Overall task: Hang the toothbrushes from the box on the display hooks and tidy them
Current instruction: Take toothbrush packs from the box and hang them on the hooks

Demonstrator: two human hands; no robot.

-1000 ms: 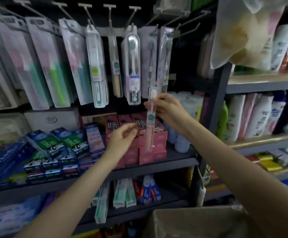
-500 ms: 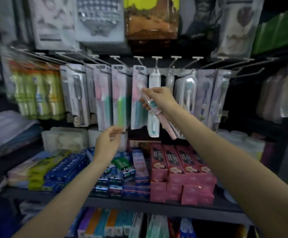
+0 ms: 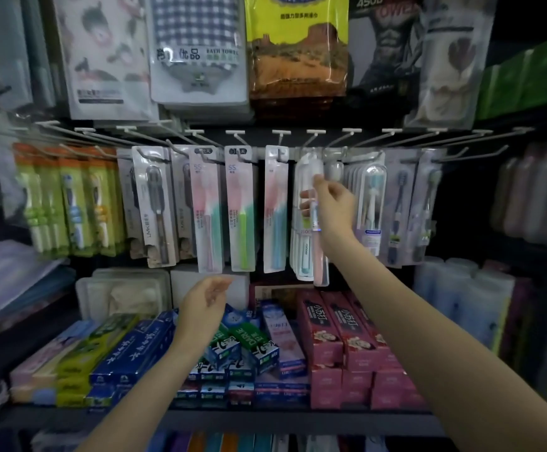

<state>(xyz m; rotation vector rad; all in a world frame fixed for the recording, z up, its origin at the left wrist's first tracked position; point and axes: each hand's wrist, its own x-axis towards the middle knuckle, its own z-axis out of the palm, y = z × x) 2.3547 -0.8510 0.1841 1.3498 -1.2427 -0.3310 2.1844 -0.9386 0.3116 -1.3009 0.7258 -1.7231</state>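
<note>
My right hand (image 3: 332, 207) grips a pink toothbrush in a clear slim case (image 3: 318, 256), held upright in front of the hanging packs just below a white display hook (image 3: 313, 138). The case's lower end hangs down past my wrist. Right behind it hangs a white and teal toothbrush pack (image 3: 303, 243). My left hand (image 3: 205, 296) hovers lower, below the row of packs, fingers loosely curled and holding nothing. A row of packaged toothbrushes (image 3: 239, 210) fills the hooks from left to right. The box is out of view.
Bagged towels (image 3: 197, 47) hang above the hook rail. Toothpaste cartons, blue (image 3: 135, 350), green (image 3: 252, 340) and pink (image 3: 347, 337), cover the shelf under my arms. Bottles (image 3: 454, 305) stand at the right, and bare hook ends (image 3: 454, 133) stick out toward me there.
My right hand has moved right and turned the pink toothbrush from tilted to upright under a hook. My left hand has dropped lower. The view has steadied on the hook rail.
</note>
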